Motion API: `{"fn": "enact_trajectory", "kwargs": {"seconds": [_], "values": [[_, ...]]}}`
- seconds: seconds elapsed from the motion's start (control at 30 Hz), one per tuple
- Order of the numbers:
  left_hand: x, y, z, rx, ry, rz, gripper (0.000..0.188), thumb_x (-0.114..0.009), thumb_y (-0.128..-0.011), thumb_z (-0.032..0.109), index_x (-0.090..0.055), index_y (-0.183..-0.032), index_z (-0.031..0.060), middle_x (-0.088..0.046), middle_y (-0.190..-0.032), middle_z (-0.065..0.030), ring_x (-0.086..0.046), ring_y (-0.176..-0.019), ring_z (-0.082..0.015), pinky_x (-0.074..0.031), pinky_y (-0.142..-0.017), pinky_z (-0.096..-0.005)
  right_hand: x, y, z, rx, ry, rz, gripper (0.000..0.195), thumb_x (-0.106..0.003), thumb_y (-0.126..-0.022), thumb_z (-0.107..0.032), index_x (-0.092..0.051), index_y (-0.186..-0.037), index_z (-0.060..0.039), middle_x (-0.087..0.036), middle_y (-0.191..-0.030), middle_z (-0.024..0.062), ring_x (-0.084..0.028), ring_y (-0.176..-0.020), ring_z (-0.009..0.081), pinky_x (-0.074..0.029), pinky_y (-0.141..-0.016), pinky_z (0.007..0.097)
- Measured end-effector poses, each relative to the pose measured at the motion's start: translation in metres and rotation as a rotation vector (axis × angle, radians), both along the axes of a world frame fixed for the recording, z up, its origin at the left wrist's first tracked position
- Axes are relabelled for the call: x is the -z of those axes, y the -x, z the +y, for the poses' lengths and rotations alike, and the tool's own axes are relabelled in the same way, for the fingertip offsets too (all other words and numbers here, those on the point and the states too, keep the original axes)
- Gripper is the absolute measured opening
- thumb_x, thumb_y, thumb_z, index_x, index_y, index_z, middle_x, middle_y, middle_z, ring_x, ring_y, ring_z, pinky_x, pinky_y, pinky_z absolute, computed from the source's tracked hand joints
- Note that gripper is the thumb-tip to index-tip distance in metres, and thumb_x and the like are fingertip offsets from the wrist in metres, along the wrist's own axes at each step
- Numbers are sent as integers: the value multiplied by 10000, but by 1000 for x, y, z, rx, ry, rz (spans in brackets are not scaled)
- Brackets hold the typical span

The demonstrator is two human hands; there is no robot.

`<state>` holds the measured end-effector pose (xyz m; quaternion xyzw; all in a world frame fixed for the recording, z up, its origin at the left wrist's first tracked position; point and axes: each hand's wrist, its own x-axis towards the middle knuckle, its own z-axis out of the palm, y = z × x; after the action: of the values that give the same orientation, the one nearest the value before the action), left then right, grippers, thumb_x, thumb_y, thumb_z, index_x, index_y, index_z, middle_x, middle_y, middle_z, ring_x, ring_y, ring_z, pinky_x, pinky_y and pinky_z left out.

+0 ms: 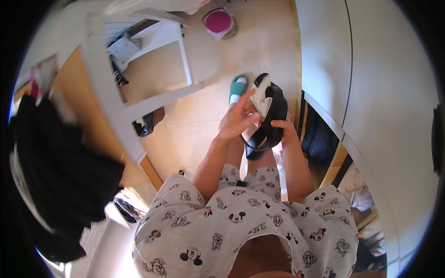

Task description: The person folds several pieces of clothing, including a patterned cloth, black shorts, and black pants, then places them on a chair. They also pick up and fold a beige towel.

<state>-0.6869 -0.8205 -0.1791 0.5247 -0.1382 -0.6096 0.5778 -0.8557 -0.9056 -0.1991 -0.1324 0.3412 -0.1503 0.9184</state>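
In front of my legs, my right hand grips a black strappy shoe, seemingly a sandal, by its side, with the thumb over the strap. My left hand is at the shoe's left side, its fingers and thumb on crumpled white cloth or paper that sits against the black straps. A thin strap loops out at the lower left of the shoe. Part of the fingers of both hands is hidden behind it. Below the hands, a green slipper is on one foot over a white sock; the other foot is hidden.
A white frame stands on the tiled floor at left, with dark clothing hanging nearer. A bin with a magenta top stands ahead. White cabinet doors rise at right, above open compartments holding dark fabric and bags.
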Motion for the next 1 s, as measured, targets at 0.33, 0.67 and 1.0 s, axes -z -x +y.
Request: {"fn": "enact_trajectory", "kwargs": {"seconds": [0.33, 0.67, 1.0], "values": [[-20, -9, 101, -379, -56, -85, 232, -528, -866, -37, -501, -1075, 59, -598, -900, -21, -556, -796, -80, -448, -696, -215, -52, -11, 66, -80, 94, -193, 756, -655, -605, 24, -376, -1307, -12, -573, -1082, 175, -639, -841, 291, -549, -744, 385], [91, 11, 163, -692, -335, 244, 202, -480, -896, 30, -530, -1091, 55, -586, -958, -31, -564, -832, -123, -469, -712, -244, 39, 39, 72, -154, -81, 37, 690, -559, -651, -37, -410, -1324, -65, -608, -912, 121, -602, -823, 276, -499, -800, 396], [163, -140, 139, -1071, -389, 351, 244, -493, -916, 121, -446, -1124, 2, -552, -872, -144, -583, -714, -221, -537, -589, -300, 32, 22, 63, -337, -180, 15, 630, -549, -657, 1, -444, -1277, -38, -605, -910, 127, -595, -841, 279, -494, -811, 385]]}}
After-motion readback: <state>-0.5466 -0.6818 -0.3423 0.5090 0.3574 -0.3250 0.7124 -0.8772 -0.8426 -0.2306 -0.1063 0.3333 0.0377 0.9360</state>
